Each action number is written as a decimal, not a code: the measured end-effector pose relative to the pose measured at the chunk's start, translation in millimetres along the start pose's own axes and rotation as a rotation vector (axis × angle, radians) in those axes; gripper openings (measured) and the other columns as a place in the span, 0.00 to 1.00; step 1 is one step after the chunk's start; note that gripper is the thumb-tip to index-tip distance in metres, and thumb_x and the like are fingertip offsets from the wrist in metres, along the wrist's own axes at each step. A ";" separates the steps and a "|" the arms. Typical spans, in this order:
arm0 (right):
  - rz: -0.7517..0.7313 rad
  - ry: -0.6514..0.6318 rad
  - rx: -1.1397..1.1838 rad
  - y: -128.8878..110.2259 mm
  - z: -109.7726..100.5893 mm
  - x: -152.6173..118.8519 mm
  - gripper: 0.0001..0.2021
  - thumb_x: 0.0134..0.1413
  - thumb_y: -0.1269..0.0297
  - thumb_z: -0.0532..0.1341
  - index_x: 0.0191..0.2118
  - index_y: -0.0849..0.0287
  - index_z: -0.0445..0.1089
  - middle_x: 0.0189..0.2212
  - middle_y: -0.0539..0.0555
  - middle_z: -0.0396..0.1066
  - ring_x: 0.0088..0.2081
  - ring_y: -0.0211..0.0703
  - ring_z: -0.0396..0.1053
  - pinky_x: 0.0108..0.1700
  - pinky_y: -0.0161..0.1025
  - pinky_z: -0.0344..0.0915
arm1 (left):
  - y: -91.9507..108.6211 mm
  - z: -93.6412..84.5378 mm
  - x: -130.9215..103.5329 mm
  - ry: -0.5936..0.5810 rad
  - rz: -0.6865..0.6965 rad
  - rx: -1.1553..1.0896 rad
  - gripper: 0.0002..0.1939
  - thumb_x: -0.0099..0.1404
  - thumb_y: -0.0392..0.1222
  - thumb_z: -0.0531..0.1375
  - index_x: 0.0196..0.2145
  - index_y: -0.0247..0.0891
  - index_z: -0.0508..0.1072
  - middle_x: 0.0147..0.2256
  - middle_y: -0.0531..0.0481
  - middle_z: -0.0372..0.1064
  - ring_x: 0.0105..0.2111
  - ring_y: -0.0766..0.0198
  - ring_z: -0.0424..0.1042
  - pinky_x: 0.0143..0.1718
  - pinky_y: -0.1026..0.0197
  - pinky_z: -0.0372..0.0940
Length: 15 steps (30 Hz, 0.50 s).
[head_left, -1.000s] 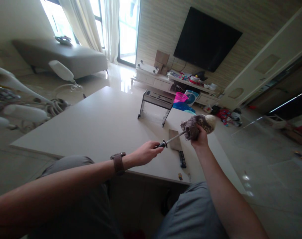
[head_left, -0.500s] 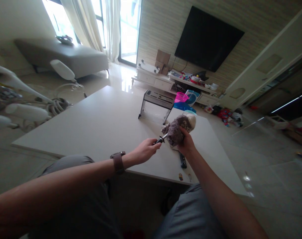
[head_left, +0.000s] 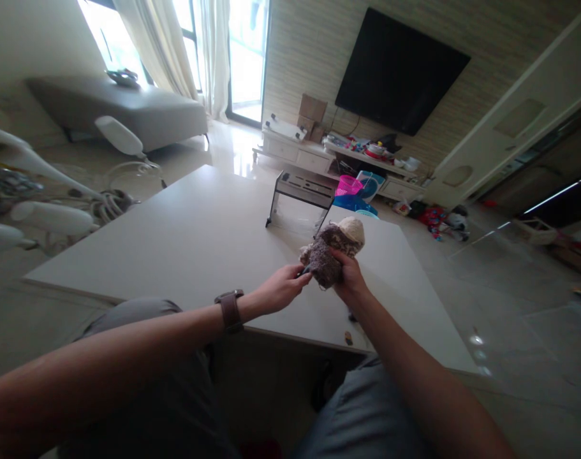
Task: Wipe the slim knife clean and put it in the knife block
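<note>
The fluffy cloth [head_left: 324, 264], grey-brown with a cream-coloured end, is bunched up over the desk [head_left: 185, 236] in front of you, between your two hands and a little beyond them. Your right hand [head_left: 350, 277] is clamped on its near right side, thumb laid across the grey-brown part, with the cream end bulging out above and past your fingers. Your left hand [head_left: 280, 288] is closed round the dark handle of a tool [head_left: 304, 271] at the cloth's lower left edge, so that the handle's end meets the cloth; the rest of the tool is hidden, and you cannot tell from here how far it runs inside. Your hands are close together but apart, with the cloth and the handle bridging the gap. Below your right wrist, a short black piece [head_left: 352, 316] shows on the desk, mostly covered by your arm, and a small yellow-and-dark object [head_left: 348, 338] lies near the desk's front edge. Just behind the cloth stands a rack [head_left: 302, 197] with a slotted top and a clear panel, its right foot partly hidden. Farther off, past the desk, are a pink basket [head_left: 349, 185], a low white cabinet [head_left: 297, 156] and a wall-mounted screen [head_left: 402, 70].
</note>
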State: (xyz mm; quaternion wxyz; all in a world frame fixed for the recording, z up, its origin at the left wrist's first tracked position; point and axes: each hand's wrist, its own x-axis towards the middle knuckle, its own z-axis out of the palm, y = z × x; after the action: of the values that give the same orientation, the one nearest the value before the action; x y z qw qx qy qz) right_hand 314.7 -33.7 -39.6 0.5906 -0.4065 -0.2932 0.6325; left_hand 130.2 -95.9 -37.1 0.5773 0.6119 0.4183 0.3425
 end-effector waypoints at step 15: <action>-0.158 0.179 0.110 -82.7 -69.2 45.8 0.11 0.60 0.66 0.60 0.44 0.60 0.79 0.37 0.55 0.84 0.39 0.45 0.83 0.46 0.44 0.82 | 17.0 -0.4 -14.2 -0.130 -0.078 -0.036 0.18 0.66 0.56 0.59 0.31 0.38 0.66 0.22 0.58 0.57 0.20 0.70 0.53 0.21 0.65 0.48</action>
State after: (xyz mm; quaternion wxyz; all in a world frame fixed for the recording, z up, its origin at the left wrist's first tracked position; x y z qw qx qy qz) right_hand 417.5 14.7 -11.3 0.6836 -0.4038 -0.2354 0.5605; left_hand 125.9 -108.3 -19.3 0.6271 0.6056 0.3971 0.2867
